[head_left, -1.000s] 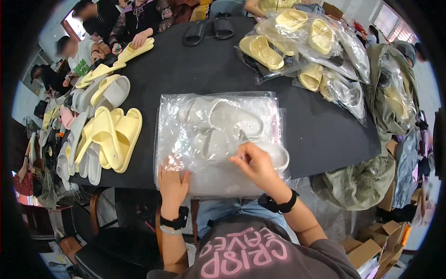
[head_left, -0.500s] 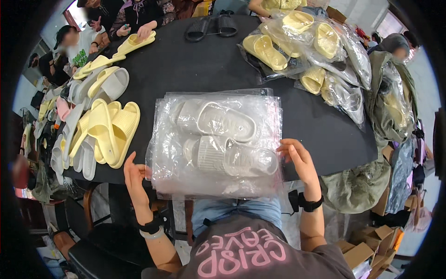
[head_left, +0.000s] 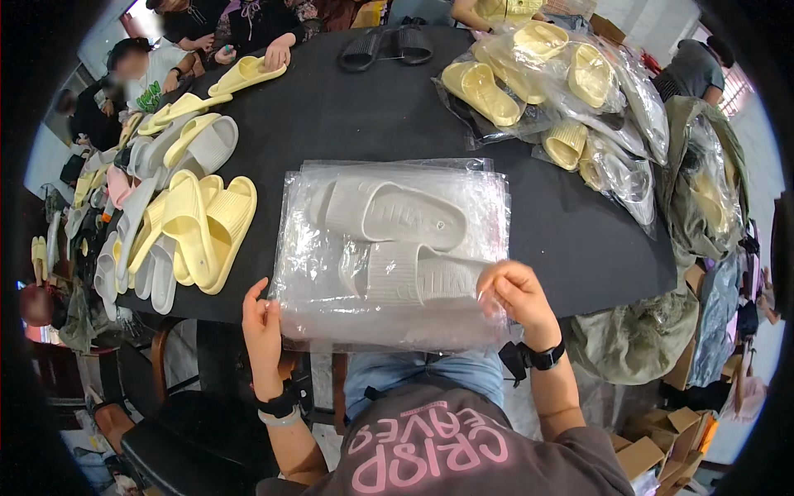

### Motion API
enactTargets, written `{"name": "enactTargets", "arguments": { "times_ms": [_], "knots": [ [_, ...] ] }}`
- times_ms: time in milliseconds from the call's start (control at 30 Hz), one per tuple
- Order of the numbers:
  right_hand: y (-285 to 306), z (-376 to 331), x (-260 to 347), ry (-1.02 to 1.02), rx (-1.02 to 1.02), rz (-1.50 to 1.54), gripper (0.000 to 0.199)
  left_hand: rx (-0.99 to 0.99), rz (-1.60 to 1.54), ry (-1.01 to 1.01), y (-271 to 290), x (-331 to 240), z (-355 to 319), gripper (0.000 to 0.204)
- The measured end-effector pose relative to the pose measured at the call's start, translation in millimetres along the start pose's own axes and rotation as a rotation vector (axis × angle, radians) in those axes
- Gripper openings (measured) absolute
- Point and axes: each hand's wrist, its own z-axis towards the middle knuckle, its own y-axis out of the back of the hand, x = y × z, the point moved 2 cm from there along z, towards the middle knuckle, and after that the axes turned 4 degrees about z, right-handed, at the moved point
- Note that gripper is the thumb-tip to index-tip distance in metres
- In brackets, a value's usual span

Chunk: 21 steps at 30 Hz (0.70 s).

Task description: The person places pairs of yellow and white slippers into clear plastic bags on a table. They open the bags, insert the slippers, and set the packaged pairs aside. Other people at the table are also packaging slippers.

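A pair of grey slippers (head_left: 413, 217) lies in a clear plastic bag (head_left: 318, 310), on top of a stack of similar bags at the table's near edge. The slippers lie on their soles, one behind the other. At the bag's left edge is my left hand (head_left: 263, 326), fingers curled with the tips against the film. My right hand (head_left: 517, 298) pinches the film at the right side, over the end of the nearer slipper, and hides that end.
Loose yellow slippers (head_left: 225, 223) and grey ones pile up on the black table (head_left: 331, 116) at left. Bagged yellow slippers (head_left: 480, 93) heap at far right. Black slippers (head_left: 361, 51) lie at the far edge, near another person's hand (head_left: 279, 51). Cardboard boxes (head_left: 657, 438) stand low right.
My right hand has moved left over the bag's right side and closed on the film. My left hand's fingers have curled in at the left edge. The slippers show more clearly through the film.
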Motion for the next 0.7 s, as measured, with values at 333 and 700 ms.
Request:
{"name": "enactTargets", "arguments": {
  "times_ms": [333,700],
  "knots": [
    [-12,49,22,0.265,0.314,-1.125,0.039,-0.062,0.723,-0.45,-20,-57,17,0.051],
    [-53,117,-14,0.286,0.626,-1.269,0.013,0.261,0.82,-0.376,-47,-18,21,0.047]
  ]
}}
